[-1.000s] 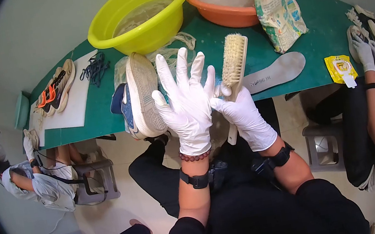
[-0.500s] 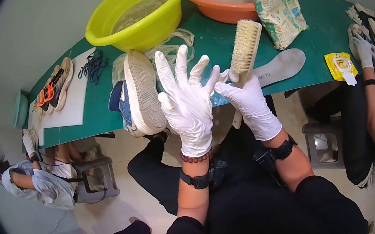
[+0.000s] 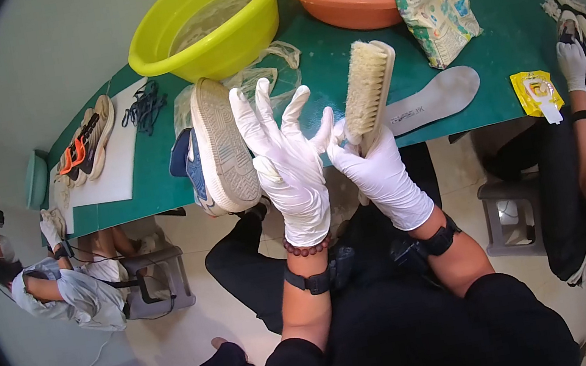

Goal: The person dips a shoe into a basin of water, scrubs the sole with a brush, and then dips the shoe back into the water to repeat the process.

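Note:
A white glove covers my left hand point(image 3: 290, 172), which is raised with its fingers spread and holds nothing. My right hand point(image 3: 380, 173), gloved as well, is closed around the handle of a scrub brush point(image 3: 368, 90) whose pale bristles face left and up. Just left of my left hand a blue and white sneaker point(image 3: 224, 144) lies on its side at the table edge, its off-white sole turned toward my hand. Behind the brush lies a grey insole point(image 3: 437, 99) with dark print on it.
A yellow-green basin point(image 3: 264, 23) and an orange basin point(image 3: 343, 18), both with cloudy water, stand at the back of the green table point(image 3: 321, 48). Nearby are a detergent bag point(image 3: 435, 15), a yellow packet point(image 3: 536, 95), dark laces point(image 3: 144, 107) and a white board point(image 3: 119, 172). People sit on both sides.
My right hand has moved slightly left and tilted the brush, so its bristles show more. My left hand has shifted a little left, its fingers still spread.

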Demonstrator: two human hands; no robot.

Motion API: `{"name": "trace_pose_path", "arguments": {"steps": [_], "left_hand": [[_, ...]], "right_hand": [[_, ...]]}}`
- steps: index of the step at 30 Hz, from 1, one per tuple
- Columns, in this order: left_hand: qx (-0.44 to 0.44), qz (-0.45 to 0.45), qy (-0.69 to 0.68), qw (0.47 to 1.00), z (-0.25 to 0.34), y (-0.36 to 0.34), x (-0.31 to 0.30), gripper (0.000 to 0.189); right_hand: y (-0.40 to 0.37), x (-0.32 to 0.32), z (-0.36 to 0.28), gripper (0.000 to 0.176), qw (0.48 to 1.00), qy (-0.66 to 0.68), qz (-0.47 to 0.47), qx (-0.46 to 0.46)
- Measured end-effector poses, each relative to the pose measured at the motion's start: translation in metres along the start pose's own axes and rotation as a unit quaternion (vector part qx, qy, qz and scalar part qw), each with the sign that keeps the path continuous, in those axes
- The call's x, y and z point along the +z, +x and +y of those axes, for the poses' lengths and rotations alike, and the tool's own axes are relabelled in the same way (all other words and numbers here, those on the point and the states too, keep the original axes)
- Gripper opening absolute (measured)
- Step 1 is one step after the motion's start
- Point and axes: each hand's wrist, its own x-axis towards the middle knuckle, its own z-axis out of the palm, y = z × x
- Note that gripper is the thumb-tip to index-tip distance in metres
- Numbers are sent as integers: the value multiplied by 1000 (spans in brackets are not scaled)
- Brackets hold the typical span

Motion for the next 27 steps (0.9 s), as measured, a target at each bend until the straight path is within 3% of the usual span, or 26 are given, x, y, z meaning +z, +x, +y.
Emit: {"name": "trace_pose_path", "arguments": {"steps": [5, 8, 12, 20, 27], "left_hand": [[0, 26, 12, 1000, 3, -1, 0, 110], [39, 25, 86, 995, 2, 0, 0, 100], [41, 18, 99, 994, -6, 0, -2, 107], [36, 14, 195, 980, -15, -9, 12, 121], [48, 6, 183, 982, -16, -9, 16, 121]], "right_hand": [[10, -4, -12, 25, 999, 24, -17, 22], [13, -10, -11, 29, 997, 64, 7, 31], [7, 2, -16, 27, 995, 89, 14, 36], [8, 1, -12, 25, 999, 30, 28, 20], [2, 5, -10, 20, 999, -5, 27, 24]]}}
